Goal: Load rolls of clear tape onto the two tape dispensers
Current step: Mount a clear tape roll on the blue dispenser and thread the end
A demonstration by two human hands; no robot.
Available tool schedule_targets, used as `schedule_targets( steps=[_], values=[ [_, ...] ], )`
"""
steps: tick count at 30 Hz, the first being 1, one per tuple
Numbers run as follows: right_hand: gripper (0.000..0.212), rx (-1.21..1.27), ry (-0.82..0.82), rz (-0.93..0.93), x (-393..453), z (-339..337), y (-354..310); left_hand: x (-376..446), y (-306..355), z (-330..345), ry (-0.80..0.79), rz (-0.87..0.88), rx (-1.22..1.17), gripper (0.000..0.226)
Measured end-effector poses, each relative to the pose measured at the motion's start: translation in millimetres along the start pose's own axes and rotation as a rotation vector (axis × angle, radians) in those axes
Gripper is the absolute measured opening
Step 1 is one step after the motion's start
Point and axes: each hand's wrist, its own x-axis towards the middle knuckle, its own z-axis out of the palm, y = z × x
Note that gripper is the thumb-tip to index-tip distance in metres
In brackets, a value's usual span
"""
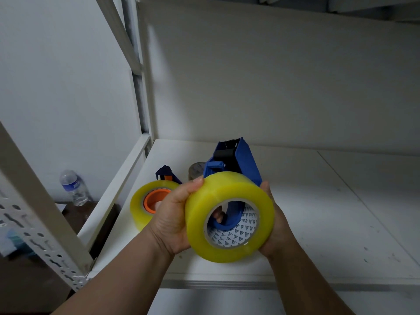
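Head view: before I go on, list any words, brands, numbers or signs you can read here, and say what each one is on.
No text can be read.
Tape roll core: a repeating dark triangle logo pattern, any lettering too small to read.
Water bottle label: blue and white, print blurred.
Blue dispenser: no marking visible.
Second roll on its orange hub: no marking visible.

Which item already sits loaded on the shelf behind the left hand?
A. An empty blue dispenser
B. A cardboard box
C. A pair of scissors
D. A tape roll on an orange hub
D: behind the left hand, a yellowish tape roll sits on the shelf around an orange hub, while both hands hold the second roll at the blue dispenser.
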Motion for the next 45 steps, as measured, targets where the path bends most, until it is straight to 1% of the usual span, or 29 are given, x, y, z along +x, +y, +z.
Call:
schedule_targets(
  steps=[3, 5, 7, 8, 10, 11, 13, 15, 16, 18, 20, 22, 23, 24, 27, 28, 30, 34, 36, 38, 40, 43, 45],
  values=[
    [0.088, -0.069, 0.052, -0.054, 1, -7, -1, 1, 1, -7, 0.023, -0.031, 0.011, 0.045],
    [0.086, -0.058, 0.13, -0.137, 1, -14, -7, -1, -1, -13, 0.044, -0.068, 0.012, 0.047],
    [0.078, -0.096, 0.205, -0.221, 0, -19, -13, -6, -5, -18, 0.063, -0.082, 0.008, 0.046],
    [0.074, -0.141, 0.216, -0.241, -1, -19, -15, -7, -6, -20, 0.068, -0.079, 0.001, 0.046],
    [0.071, -0.237, 0.248, -0.22, -4, -15, -15, -9, -7, -19, 0.075, -0.074, -0.009, 0.046],
    [0.067, -0.31, 0.3, -0.211, -6, -10, -15, -8, -7, -18, 0.08, -0.072, -0.008, 0.047],
    [0.055, -0.541, 0.433, -0.198, -6, -2, -15, -7, -5, -13, 0.098, -0.065, 0.012, 0.05],
    [0.041, -0.712, 0.581, -0.201, -3, 0, -14, -6, -3, -7, 0.153, -0.072, 0.061, 0.041],
    [0.034, -0.732, 0.644, -0.221, -3, 2, -14, -6, -3, -5, 0.183, -0.077, 0.087, 0.033],
    [0.024, -0.727, 0.72, -0.3, -8, 9, -14, -5, -5, -1, 0.247, -0.07, 0.119, 0.028],
    [0.03, -0.74, 0.7, -0.369, -16, 18, -10, -4, -7, 3, 0.3, -0.042, 0.112, 0.027],
    [0.043, -0.743, 0.586, -0.432, -26, 24, -3, -3, -7, 5, 0.338, -0.009, 0.097, 0.025],
    [0.046, -0.75, 0.516, -0.444, -30, 26, 0, -3, -6, 6, 0.359, 0.006, 0.094, 0.027],
    [0.044, -0.763, 0.453, -0.439, -32, 26, 1, -2, -5, 7, 0.377, 0.018, 0.09, 0.031],
    [0.026, -0.785, 0.31, -0.38, -34, 26, 0, -3, -1, 9, 0.393, 0.01, 0.087, 0.044],
    [0.028, -0.801, 0.295, -0.365, -33, 25, -1, -3, 0, 9, 0.393, -0.005, 0.09, 0.048],
    [0.034, -0.844, 0.291, -0.364, -33, 23, -2, -3, 3, 8, 0.392, -0.037, 0.103, 0.054],
    [0.027, -0.916, 0.298, -0.412, -34, 23, -6, -2, 7, 6, 0.348, -0.094, 0.174, 0.061],
    [0.028, -0.923, 0.296, -0.426, -33, 26, -7, -1, 5, 7, 0.331, -0.107, 0.257, 0.065],
    [0.031, -0.905, 0.312, -0.441, -31, 28, -5, -1, 3, 10, 0.342, -0.093, 0.328, 0.063],
    [0.034, -0.882, 0.35, -0.46, -30, 30, -3, -3, 2, 13, 0.353, -0.082, 0.357, 0.06],
    [0.033, -0.828, 0.454, -0.489, -27, 32, -1, -5, 2, 16, 0.332, -0.075, 0.322, 0.06],
    [0.031, -0.888, 0.502, -0.508, -25, 34, 1, -7, 1, 18, 0.289, -0.097, 0.274, 0.063]
  ],
)
